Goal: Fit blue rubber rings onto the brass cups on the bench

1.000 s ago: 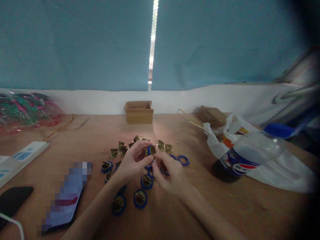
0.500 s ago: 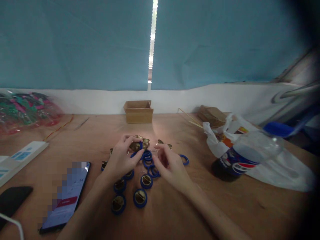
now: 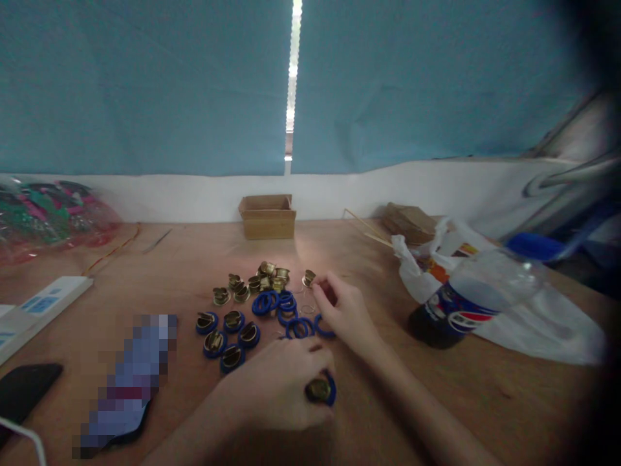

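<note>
Near: our left hand (image 3: pixel 281 382) held a blue-ringed brass fitting (image 3: pixel 319 389) | Far: our right hand (image 3: pixel 344 310) touched a bare brass fitting (image 3: pixel 308 278), pinch unclear | Risk: slack grip could have dropped either

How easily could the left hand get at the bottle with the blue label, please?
Probably not directly: the right hand and forearm lie between the left hand and the bottle.

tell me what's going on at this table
A person's left hand has its fingers around a blue-ringed brass piece. The right hand has its fingertips at a plain brass piece farther back. Five more blue-ringed pieces lie to the left, with loose blue rings and other plain pieces beyond.
</note>
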`<state>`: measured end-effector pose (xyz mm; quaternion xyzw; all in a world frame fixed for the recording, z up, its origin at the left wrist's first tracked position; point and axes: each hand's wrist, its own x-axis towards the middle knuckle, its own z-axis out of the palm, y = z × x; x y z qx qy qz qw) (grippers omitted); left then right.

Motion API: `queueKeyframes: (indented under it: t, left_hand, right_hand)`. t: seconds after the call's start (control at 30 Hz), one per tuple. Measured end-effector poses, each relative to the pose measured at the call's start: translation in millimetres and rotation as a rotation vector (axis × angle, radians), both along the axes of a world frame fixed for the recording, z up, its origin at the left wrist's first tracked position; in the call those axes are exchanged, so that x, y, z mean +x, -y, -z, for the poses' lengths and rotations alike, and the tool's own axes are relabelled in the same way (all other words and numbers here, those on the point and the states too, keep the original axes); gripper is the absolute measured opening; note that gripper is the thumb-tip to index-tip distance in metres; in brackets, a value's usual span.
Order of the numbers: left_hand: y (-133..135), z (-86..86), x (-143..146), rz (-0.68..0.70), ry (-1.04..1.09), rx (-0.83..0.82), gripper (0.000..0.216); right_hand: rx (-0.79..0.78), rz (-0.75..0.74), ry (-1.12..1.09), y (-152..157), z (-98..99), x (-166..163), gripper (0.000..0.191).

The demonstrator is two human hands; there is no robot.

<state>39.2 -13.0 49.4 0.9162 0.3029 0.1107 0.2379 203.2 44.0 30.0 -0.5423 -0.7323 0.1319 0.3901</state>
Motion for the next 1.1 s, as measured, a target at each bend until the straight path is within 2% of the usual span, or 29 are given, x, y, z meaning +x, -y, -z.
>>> queueKeyframes:
  t: [0.1,0.17,0.23,0.3,0.33,0.4,0.47,0.53,0.6,0.73,0.83,0.97,1.1]
  left_hand:
    - [11,17.5,16,0.021,-0.105,0.128,0.020]
    - [13,26.0,19,0.013,-0.106,0.151,0.020]
    - [10,28.0,19,-0.029,-0.076,0.177,0.032]
    - [3,22.9,15,-0.098,-0.023,0.211,0.049]
    - [-2,18.3,11,-0.134,0.000,0.225,0.048]
    - [-16,8.3,-3,-0.250,0.021,0.256,0.031]
    - [-33,1.4,-24,-0.403,0.014,0.293,0.027]
    - [-49,1.0,-46,-0.517,-0.018,0.306,0.023]
    - [-61,7.0,-62,-0.560,-0.062,0.316,0.023]
    - [-68,27.0,-64,-0.518,-0.083,0.342,0.029]
    - [-67,37.3,-53,-0.474,-0.076,0.334,0.024]
    - [-68,40.4,-52,-0.486,-0.086,0.296,0.023]
    - [-71,38.4,-60,-0.501,-0.051,0.227,0.028]
  right_hand:
    - [-0.017,-0.009,0.004,-1,-0.1,1,0.013]
    - [-0.036,-0.019,0.019,0,0.4,-1,0.012]
    - [-0.059,-0.036,0.041,0,1.6,-2,0.011]
    - [-0.084,-0.057,0.064,0,3.1,-2,0.011]
    - [-0.094,-0.065,0.074,0,3.9,-2,0.012]
    - [-0.107,-0.067,0.097,-1,5.6,-2,0.012]
    - [-0.111,-0.061,0.124,-2,7.6,-2,0.012]
    - [-0.107,-0.059,0.157,-3,10.7,-3,0.012]
    - [-0.079,-0.069,0.180,-2,15.6,-4,0.012]
    - [0.012,-0.142,0.165,0,29.5,-10,0.016]
    - [0.062,-0.225,0.087,-2,38.9,-16,0.033]
    - [0.052,-0.302,-0.039,-15,47.6,-25,0.041]
    - [0.024,-0.278,-0.053,-30,55.4,-30,0.040]
